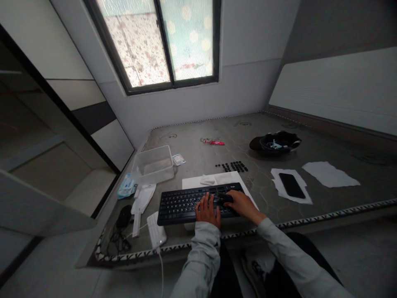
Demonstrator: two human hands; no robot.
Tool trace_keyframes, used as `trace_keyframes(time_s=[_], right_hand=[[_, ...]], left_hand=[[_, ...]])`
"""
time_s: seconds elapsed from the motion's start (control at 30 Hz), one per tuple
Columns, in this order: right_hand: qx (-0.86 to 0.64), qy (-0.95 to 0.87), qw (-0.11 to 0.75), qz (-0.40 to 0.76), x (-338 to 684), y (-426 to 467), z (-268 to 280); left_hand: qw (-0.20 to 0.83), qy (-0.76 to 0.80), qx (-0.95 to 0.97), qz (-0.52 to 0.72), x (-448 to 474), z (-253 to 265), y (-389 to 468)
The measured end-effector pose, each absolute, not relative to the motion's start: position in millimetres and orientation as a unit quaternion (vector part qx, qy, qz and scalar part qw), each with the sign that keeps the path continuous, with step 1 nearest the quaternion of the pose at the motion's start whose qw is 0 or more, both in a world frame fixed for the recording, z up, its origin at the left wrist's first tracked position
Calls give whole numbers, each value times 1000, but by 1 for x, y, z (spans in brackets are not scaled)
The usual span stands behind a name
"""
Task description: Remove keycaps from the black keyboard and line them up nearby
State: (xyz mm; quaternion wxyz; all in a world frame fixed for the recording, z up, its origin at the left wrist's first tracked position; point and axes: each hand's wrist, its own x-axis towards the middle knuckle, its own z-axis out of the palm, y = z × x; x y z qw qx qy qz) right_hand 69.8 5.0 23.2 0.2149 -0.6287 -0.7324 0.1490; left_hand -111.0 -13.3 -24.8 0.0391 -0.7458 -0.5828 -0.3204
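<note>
A black keyboard (180,203) lies across a white board near the surface's front edge. My left hand (207,210) rests on its middle, fingers stretched over the keys. My right hand (242,203) is closed around a small black handled tool (226,198). The tool points left over the keyboard's right part; its tip is too dark to make out. Behind the keyboard, several loose black keycaps (235,167) lie in rows. On the white board (192,183), pale folded pieces, perhaps tissue, lie behind the keyboard.
At left stand a clear plastic box (154,164), blue packet (126,187), white power strip (156,229) and black mouse with cable (124,216). A phone (291,185) on paper, another white sheet (330,174) and a black cap (276,142) lie right. Red-tagged keys (214,142) lie behind.
</note>
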Motion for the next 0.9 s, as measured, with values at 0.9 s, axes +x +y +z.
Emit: trace_keyframes(time_s=[0.9], right_hand=[[-533, -771, 297, 183, 64, -5, 24]], left_hand=[[54, -558, -759, -331, -119, -31, -9]])
